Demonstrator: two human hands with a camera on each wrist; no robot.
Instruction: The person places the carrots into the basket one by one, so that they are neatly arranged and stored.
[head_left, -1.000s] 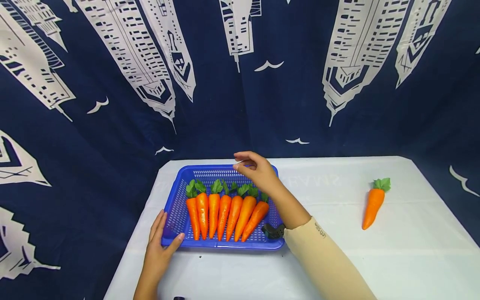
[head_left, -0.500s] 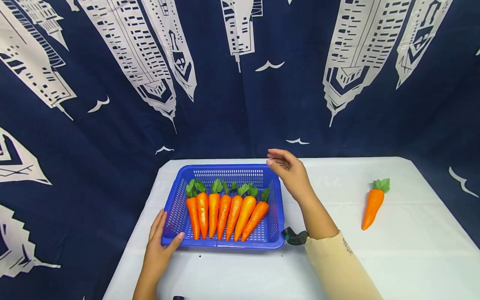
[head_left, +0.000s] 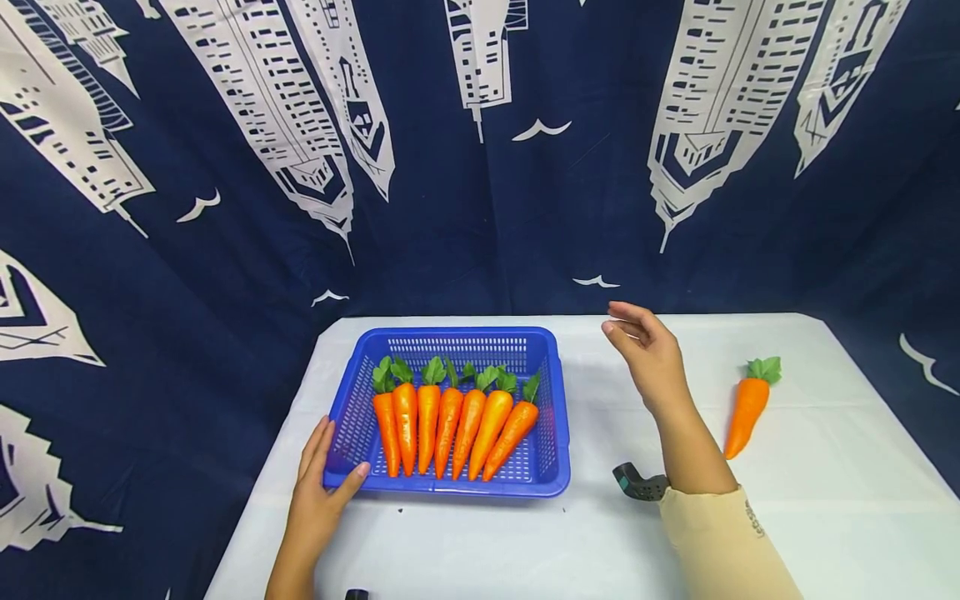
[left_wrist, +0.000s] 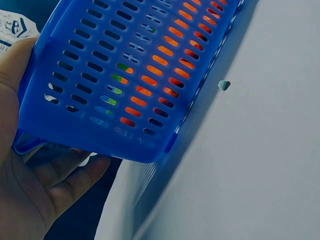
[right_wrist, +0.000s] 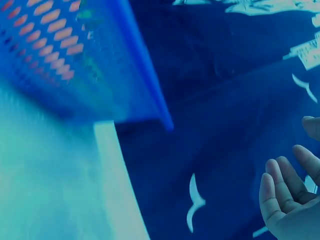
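A blue perforated plastic basket sits on the white-covered table, with several orange carrots lined up inside, green tops towards the back. My left hand rests at the basket's front left corner, fingers along its left side and thumb at the front rim. Straight fingers show beside the blue wall in the left wrist view. My right hand is in the air right of the basket, fingers loosely bent, holding nothing. One more carrot lies farther right on the table.
A dark blue cloth with white buildings and birds hangs behind the white table. A black device is worn on my right wrist. A small dark object shows at the bottom edge.
My right hand has moved right, from above the basket's back right corner to the space between the basket and the single carrot. The left hand, basket and carrots stay put.
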